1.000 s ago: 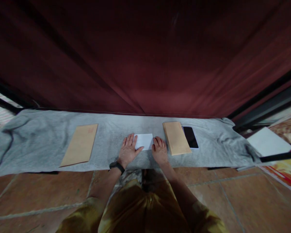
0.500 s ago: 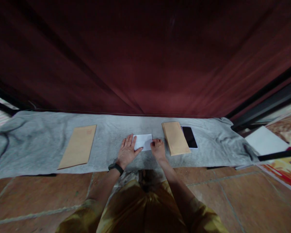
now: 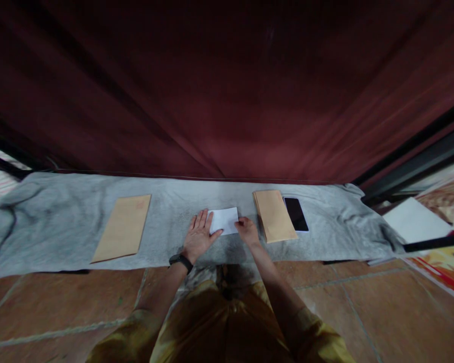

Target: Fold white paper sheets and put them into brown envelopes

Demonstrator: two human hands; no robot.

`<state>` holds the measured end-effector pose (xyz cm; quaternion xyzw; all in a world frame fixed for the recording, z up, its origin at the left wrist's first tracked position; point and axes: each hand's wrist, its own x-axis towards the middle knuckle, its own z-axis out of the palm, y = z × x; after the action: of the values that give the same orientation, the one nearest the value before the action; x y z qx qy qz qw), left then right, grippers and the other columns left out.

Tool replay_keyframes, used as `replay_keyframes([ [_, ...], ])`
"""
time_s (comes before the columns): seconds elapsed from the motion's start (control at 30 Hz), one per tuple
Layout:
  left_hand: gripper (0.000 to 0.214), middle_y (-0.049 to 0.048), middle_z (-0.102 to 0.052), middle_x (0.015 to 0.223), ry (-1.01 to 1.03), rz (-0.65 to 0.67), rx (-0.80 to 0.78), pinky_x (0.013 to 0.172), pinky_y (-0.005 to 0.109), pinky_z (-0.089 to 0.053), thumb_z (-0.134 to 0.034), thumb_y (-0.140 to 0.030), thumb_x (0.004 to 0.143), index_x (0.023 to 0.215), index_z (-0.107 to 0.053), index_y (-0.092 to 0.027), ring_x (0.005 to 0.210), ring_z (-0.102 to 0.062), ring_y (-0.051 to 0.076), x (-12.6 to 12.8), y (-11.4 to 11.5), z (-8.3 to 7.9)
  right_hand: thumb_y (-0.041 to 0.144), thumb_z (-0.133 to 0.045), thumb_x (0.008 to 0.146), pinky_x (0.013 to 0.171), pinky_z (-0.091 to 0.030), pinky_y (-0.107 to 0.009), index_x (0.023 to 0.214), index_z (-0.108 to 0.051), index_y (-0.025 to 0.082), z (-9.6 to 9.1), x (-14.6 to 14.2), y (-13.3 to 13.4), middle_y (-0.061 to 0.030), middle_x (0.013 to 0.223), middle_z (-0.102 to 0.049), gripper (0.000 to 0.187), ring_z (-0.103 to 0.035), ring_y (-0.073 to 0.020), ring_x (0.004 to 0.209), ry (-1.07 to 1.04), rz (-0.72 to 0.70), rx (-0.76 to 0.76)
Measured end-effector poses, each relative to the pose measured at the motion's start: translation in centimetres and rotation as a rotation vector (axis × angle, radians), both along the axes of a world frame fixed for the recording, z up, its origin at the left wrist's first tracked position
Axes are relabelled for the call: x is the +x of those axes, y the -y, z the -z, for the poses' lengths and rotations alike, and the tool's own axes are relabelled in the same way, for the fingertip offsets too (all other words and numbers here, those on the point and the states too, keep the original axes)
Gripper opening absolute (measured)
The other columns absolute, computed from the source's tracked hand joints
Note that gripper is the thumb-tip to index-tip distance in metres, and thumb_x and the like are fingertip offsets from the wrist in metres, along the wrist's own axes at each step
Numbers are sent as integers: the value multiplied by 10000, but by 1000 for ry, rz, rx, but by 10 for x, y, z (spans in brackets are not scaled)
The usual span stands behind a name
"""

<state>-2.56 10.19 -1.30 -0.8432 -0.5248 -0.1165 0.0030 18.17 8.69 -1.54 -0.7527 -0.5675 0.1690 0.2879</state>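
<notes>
A small white folded sheet of paper (image 3: 225, 221) lies on the grey cloth in front of me. My left hand (image 3: 199, 236) rests flat with fingers spread, the thumb and fingertips over the paper's left edge. At the paper's right edge, my right hand (image 3: 247, 231) is closed, its fingertips pinching that edge. Just right of this hand lies a stack of brown envelopes (image 3: 275, 216), partly covering the near side of a dark-screened phone (image 3: 296, 214). Farther left, another brown envelope (image 3: 124, 227) lies flat and slightly slanted.
The grey cloth (image 3: 177, 196) covers a long narrow surface. A dark red curtain (image 3: 227, 126) hangs along its far side. Dark metal bars (image 3: 419, 169) and a white panel (image 3: 416, 220) stand at the right. Terracotta tiles (image 3: 325, 297) form the floor.
My right hand has shifted very slightly at the paper's right edge. My left hand stays flat in place. The envelopes and phone have not moved.
</notes>
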Motion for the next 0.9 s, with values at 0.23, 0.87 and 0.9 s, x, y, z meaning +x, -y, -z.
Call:
replay_keyframes([
  [0.23, 766, 178, -350, 1632, -4, -26, -24, 1254, 485, -223, -318, -621, 996, 1552, -393, -99, 1525, -311, 309, 1, 2, -5, 200, -619, 886, 674, -537, -247, 887, -762, 213, -5, 2, 3, -45, 830, -787, 144, -743, -201, 783, -95, 41, -59],
  [0.87, 574, 161, -459, 1573, 82, -151, -40, 1238, 483, -272, -308, -346, 1027, 1515, -449, -80, 1494, -374, 286, -4, 15, -11, 316, -593, 838, 658, -490, -250, 835, -719, 199, -34, 17, 26, -17, 736, -725, 172, -675, -183, 710, -315, 137, 56],
  [0.9, 566, 174, -463, 1568, 118, -159, -41, 1232, 497, -282, -320, -338, 1022, 1498, -470, -72, 1494, -373, 298, -4, 15, -13, 332, -577, 852, 660, -487, -253, 848, -714, 197, -39, 19, 28, -21, 742, -724, 193, -672, -184, 711, -320, 140, 72],
])
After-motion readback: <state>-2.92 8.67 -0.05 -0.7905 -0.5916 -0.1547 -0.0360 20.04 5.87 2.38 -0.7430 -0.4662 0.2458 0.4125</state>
